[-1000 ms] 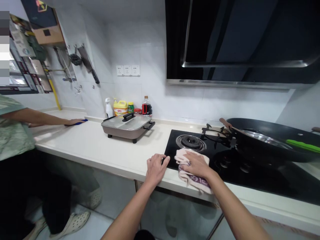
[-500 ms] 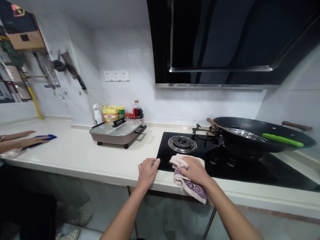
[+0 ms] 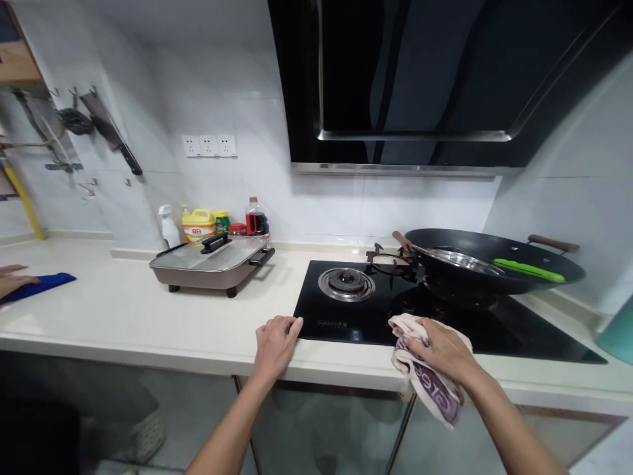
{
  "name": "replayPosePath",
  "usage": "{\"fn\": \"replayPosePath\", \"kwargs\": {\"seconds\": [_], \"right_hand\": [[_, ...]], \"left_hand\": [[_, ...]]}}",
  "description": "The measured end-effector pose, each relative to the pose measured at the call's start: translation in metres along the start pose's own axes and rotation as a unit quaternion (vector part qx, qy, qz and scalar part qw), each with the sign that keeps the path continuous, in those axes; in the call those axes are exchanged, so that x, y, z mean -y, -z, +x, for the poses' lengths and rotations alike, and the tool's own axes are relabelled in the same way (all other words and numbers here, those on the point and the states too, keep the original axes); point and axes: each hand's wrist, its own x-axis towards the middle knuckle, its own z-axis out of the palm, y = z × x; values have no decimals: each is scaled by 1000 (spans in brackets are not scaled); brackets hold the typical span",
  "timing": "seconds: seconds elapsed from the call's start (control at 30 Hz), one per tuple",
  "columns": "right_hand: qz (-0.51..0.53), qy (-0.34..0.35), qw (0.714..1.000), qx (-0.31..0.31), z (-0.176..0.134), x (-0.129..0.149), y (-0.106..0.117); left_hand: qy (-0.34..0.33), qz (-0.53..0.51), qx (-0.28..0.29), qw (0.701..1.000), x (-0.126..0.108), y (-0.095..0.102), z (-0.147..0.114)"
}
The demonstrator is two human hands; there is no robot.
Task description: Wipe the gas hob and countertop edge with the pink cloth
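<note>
My right hand (image 3: 440,346) presses a pinkish-white and purple towel (image 3: 430,389) against the front edge of the black glass gas stove (image 3: 336,326). The towel is bunched under the fingers, and its lower end hangs over the counter edge. To the left, my left hand (image 3: 277,343) rests on the counter beside the stove's front left corner, fingers curled in with nothing visible in them. A round burner (image 3: 347,284) lies ahead of it. Behind my right hand, a large black wok (image 3: 475,284) sits on the stove, holding a metal lid (image 3: 459,260) and a green-handled utensil (image 3: 529,269).
A lidded electric pan (image 3: 198,274) stands on the white counter (image 3: 119,316), with bottles (image 3: 199,227) behind it. At far left, another person's hand (image 3: 14,282) rests on a blue cloth (image 3: 44,285). A range hood (image 3: 405,79) overhangs the stove; a cleaver (image 3: 109,132) hangs on the wall.
My right hand has slid the towel rightward along the stove's front edge, uncovering lettering on the glass. My left hand stays by the stove corner. The view has shifted right.
</note>
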Motion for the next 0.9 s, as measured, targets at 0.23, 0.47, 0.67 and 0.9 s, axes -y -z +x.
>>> {"fn": "replayPosePath", "kwargs": {"seconds": [0.23, 0.47, 0.67, 0.9], "right_hand": [[-58, -50, 997, 7, 5, -16, 6], [-81, -7, 997, 14, 2, -21, -2], [50, -50, 993, 94, 25, -15, 12], [165, -138, 973, 86, 62, -11, 19]], "left_hand": [[-4, 2, 9, 1000, 3, 0, 1], [-22, 32, -3, 999, -1, -3, 1], [-30, 44, 1, 999, -2, -3, 0], [-37, 50, 12, 998, -5, 0, -1]]}}
